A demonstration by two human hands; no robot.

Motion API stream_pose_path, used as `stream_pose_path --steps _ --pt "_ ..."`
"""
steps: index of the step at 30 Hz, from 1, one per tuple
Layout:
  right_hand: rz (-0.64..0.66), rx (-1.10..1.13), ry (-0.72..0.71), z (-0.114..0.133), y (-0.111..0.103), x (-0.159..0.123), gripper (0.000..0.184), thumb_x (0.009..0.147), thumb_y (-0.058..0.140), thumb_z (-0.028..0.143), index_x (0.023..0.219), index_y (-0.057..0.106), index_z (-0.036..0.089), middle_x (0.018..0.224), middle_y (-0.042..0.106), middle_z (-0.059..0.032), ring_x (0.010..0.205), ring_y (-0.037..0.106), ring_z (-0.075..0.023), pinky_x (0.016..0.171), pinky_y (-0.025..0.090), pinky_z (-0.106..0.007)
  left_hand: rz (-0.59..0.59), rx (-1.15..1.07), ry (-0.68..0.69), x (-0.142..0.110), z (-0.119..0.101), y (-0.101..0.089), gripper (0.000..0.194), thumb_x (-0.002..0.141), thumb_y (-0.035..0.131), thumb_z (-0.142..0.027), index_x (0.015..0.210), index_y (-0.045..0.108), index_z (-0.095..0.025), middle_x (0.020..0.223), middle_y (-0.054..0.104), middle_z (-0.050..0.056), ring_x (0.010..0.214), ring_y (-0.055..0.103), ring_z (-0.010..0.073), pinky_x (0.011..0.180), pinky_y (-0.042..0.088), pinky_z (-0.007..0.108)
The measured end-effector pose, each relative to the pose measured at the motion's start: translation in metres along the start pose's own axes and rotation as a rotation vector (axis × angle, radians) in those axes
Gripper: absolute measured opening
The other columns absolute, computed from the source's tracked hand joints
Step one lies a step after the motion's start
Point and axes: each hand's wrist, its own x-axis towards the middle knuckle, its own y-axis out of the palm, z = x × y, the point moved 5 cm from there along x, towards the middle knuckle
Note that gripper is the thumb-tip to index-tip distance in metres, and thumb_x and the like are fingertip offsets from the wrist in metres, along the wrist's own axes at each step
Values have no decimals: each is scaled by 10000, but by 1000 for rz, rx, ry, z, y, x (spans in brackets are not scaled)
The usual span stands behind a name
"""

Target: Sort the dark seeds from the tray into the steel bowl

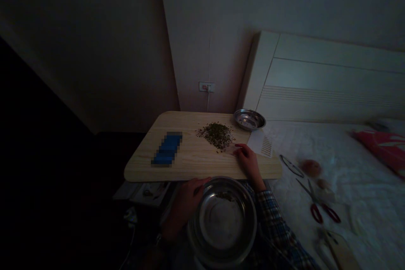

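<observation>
A steel bowl (pixel 221 223) sits close to me below the table's front edge, with a few dark bits inside. My left hand (pixel 190 198) grips its left rim, fingers over the edge. On the wooden table (pixel 193 168) a heap of small green-brown pieces (pixel 218 133) lies spread out, too small to tell their kind. My right hand (pixel 247 158) is at the heap's front right side, fingers pinched together. Something pale and see-through (pixel 230 148) shows at its fingertips, too dim to name.
A second steel bowl (pixel 249 120) stands at the table's back right corner, by a white sheet with small brown rows (pixel 265 147). A blurred blue object (pixel 167 148) lies at left. On the bed at right are red-handled scissors (pixel 316 204) and a phone (pixel 340 249).
</observation>
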Motion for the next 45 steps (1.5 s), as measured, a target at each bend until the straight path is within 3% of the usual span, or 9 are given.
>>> stream_pose_path --steps 16,45 --pt "122 58 -50 4 8 1 279 813 454 280 1045 588 202 837 680 -25 760 617 -163 720 462 -290 7 7 -7 0 0 0 350 798 444 -170 1078 629 -266 1054 683 2 951 619 164 870 455 279" --pt "129 48 -72 6 8 0 276 805 454 236 1040 593 198 840 673 -20 770 606 -161 731 452 -283 -3 -15 -9 -1 0 1 327 802 448 -187 1056 641 -261 1054 685 -2 961 621 167 867 459 272"
